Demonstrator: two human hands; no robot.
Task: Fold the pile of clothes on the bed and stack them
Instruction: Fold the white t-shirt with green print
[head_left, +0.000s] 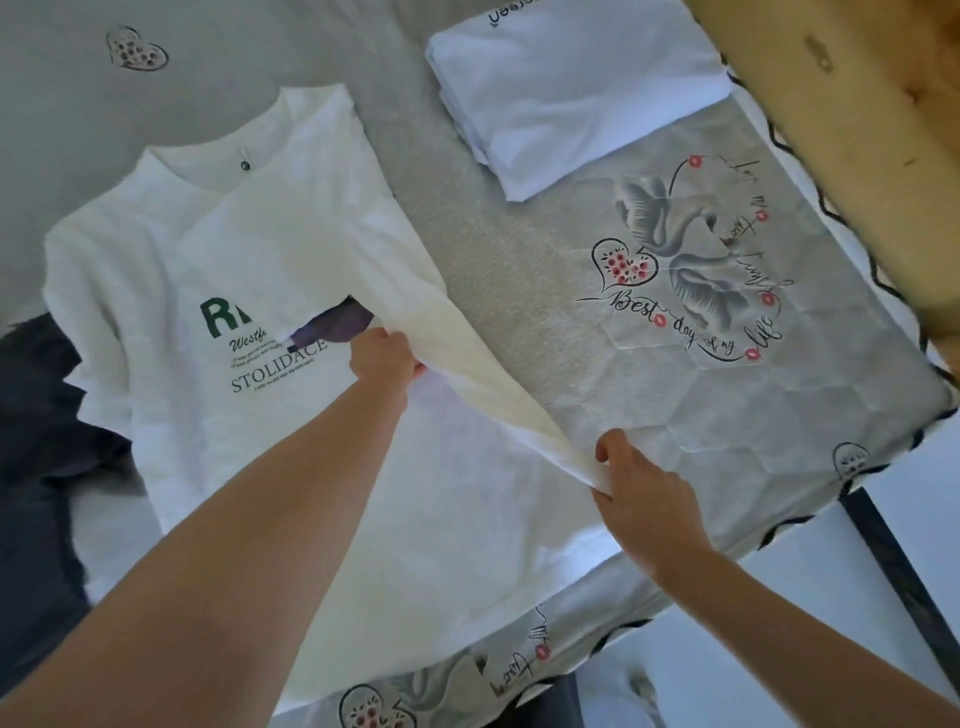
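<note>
A white T-shirt (270, 270) with green lettering lies face up on the bed, collar toward the far side. Its right side is lifted and partly folded over the chest print. My left hand (384, 358) grips the raised fold near the middle of the shirt. My right hand (639, 483) pinches the same edge lower down, near the hem. A folded white garment (571, 93) lies at the far right of the bed. Dark clothing (36, 415) is heaped at the left, partly under the shirt.
The grey bedspread (519, 270) is printed with swans, hearts and script. A wooden headboard or frame (841, 114) runs along the right side. The bed's near edge and corner fall away to a pale floor (810, 639) at lower right.
</note>
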